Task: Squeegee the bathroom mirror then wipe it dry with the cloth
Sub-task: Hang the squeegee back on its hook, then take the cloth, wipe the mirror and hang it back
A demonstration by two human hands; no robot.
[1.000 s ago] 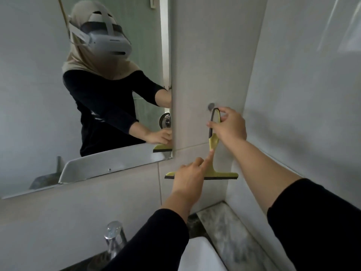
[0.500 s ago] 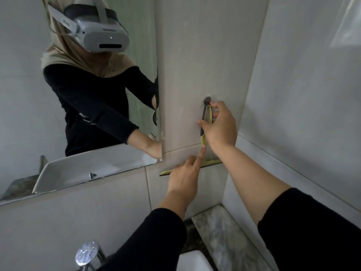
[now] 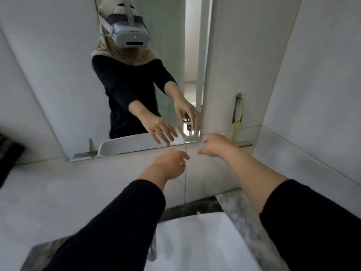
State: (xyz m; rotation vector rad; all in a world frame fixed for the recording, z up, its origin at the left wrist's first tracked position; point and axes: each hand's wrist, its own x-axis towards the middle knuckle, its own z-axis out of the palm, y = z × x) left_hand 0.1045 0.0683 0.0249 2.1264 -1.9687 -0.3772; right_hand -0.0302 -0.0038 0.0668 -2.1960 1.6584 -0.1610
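I noted the squeegee (image 3: pixel 237 122) hung on its wall hook (image 3: pixel 238 95), at 2 o'clock from the right hand (image 3: pixel 214 144); both hands' fingers (image 3: pixel 182 156) were spread, empty.

The squeegee (image 3: pixel 237 122) hangs by its handle on a small wall hook (image 3: pixel 238 95), up and to the right of the fingers of the right hand (image 3: pixel 214 144). Its yellow blade bar lies across the tile just beyond those fingers, not touching them. The right hand is empty, its fingers loosely curled. The left hand (image 3: pixel 169 164) is also empty, with the fingers a little spread, just beside the right hand and below the lower edge of the mirror (image 3: pixel 58 75). The mirror stands above and left of both hands. Both arms wear black sleeves. The white sink (image 3: pixel 195 241) lies below the hands, on the marble counter (image 3: pixel 237 200).
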